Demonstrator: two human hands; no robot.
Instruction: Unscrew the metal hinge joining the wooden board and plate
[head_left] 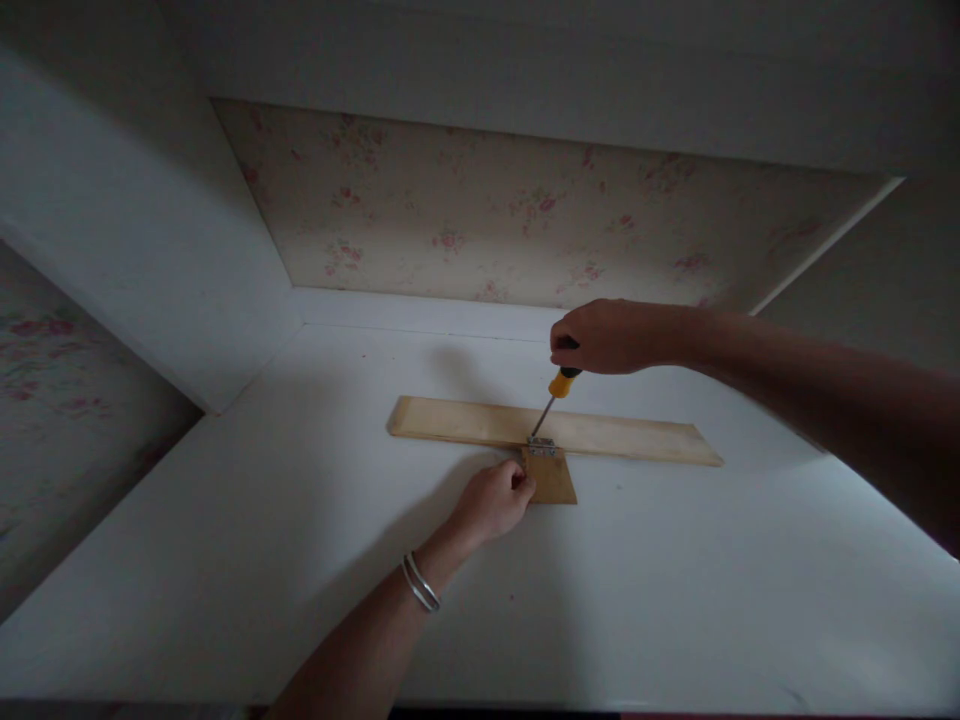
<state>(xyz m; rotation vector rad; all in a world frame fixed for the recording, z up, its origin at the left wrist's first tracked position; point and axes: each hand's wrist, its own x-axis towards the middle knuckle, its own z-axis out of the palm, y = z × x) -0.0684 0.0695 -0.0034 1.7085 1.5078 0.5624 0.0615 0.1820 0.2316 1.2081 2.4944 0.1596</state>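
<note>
- Presently, just right of the frame's centre, the right hand (589, 338) is wrapped around the black-and-yellow handle of a screwdriver (559, 385), its shaft slanting down and leftward.
- The tip reaches the upper left part of a small metal hinge (541, 445), near the middle of the frame; whether it sits in a screw head is too small to tell.
- That hinge bridges the lower edge of a long wooden strip (630, 434), lying across the middle of the frame, and the top of a small board (553, 478) below it.
- The left hand (495, 498), below and left of the hinge, has its fingers curled in on the small board's left edge, holding it. All the wood lies on a white surface (262, 560).
- The step looks like turning a screw at the hinge. To do it well, stand the shaft closer to upright, so that the tip seats squarely and does not slip out.
- Press down while turning, in short, even twists.
- The long strip has no hand on it, so it could swivel; the left hand might brace the joint, fingers clear of the tip's path.
</note>
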